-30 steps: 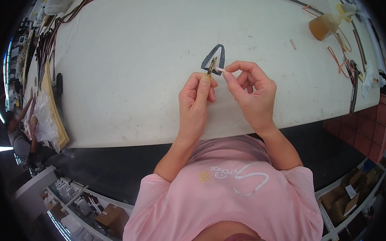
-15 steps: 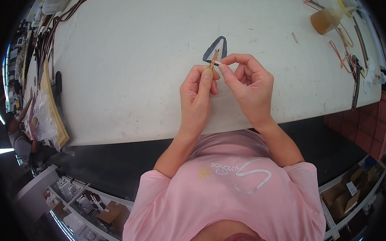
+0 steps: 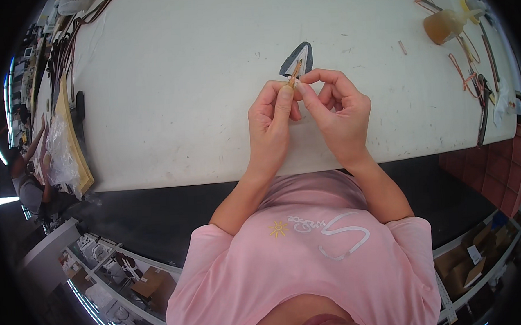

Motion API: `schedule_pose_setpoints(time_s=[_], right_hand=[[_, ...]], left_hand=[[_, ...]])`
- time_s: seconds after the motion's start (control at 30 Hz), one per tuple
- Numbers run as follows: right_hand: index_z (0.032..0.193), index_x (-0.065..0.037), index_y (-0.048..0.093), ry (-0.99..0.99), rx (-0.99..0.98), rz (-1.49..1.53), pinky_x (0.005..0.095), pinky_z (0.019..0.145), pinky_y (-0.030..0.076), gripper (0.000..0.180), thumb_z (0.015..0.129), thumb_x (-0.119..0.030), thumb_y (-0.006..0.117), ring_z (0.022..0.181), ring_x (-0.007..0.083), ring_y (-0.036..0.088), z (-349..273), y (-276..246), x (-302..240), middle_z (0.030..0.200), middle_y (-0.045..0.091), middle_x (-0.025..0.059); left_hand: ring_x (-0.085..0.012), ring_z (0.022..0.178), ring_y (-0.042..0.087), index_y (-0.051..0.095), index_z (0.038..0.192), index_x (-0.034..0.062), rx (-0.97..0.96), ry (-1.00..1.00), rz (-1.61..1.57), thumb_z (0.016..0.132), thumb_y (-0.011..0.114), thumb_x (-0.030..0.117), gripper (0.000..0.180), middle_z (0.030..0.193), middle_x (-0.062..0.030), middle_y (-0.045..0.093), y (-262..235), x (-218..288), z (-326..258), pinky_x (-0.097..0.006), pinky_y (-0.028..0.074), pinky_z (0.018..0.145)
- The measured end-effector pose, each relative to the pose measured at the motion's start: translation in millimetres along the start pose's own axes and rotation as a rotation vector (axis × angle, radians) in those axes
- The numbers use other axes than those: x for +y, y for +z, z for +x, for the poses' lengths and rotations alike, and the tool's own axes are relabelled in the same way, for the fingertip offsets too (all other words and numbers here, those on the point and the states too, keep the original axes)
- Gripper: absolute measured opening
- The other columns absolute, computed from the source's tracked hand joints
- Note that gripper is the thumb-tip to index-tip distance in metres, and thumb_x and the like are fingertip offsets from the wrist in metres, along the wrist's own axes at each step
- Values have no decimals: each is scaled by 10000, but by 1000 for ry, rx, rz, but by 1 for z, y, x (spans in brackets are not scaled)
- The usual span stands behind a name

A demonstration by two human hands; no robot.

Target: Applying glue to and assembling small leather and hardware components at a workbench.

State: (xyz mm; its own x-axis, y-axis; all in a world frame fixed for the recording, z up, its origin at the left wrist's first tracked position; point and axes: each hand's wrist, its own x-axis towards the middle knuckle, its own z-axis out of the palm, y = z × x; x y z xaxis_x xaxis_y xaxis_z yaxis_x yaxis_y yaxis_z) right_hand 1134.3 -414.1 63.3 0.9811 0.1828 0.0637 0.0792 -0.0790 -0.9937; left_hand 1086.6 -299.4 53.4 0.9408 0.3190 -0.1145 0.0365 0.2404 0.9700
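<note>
Between thumb and fingers, my left hand (image 3: pixel 269 118) pinches a thin tan strip (image 3: pixel 296 71) that points away from me. Close beside it, my right hand (image 3: pixel 344 115) has its thumb and index finger closed together at the strip's near end. Whatever small bit those fingertips hold is hidden. Just beyond the fingers is a small triangular piece (image 3: pixel 308 59) with a dark grey border and a pale middle; the strip's far end overlaps it. I cannot tell whether this piece is joined to the strip or lies on the white table (image 3: pixel 182 96).
At the far right stands a squeeze bottle (image 3: pixel 439 28) of amber liquid, near orange cords (image 3: pixel 459 72) and dark strips. A yellowish board (image 3: pixel 73 141) with clear plastic wrap (image 3: pixel 59 151) lies along the left edge. Another person (image 3: pixel 30 184) is at the far left.
Both hands and the strip have shifted slightly away from me. The right fingertips have drawn in closer to the left thumb. The view itself has moved a little.
</note>
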Motion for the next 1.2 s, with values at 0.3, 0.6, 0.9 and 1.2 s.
schedule_pose_setpoints(time_s=[0.3,0.6,0.9,1.2], right_hand=[[997,-23,711,-282,-15,-232,191,465,246,151,850,4,734,523,-14,345,7,-5,7,587,444,-83],[984,-32,714,-293,-65,-232,201,459,263,146,845,6,739,522,2,355,8,-8,7,602,451,-69],[902,-112,711,-286,-77,-288,271,449,330,127,805,-60,773,486,88,411,12,-12,3,525,474,-35],[1007,-28,708,-274,-142,-287,192,469,295,139,872,1,715,533,0,377,14,-14,4,603,458,-67]], left_hand=[[-29,685,436,602,933,48,-21,27,-20,1057,509,203,219,738,46,504,-2,-4,3,-198,349,623],[-41,719,441,588,922,67,-35,-2,14,1064,495,236,240,759,45,516,-6,0,-1,-205,362,692],[-45,720,476,591,927,42,-74,8,-31,1060,498,207,232,803,30,542,-7,-2,0,-210,386,665],[-50,723,483,589,943,41,-82,4,-37,1064,485,202,227,818,28,555,-8,-1,1,-212,398,676]])
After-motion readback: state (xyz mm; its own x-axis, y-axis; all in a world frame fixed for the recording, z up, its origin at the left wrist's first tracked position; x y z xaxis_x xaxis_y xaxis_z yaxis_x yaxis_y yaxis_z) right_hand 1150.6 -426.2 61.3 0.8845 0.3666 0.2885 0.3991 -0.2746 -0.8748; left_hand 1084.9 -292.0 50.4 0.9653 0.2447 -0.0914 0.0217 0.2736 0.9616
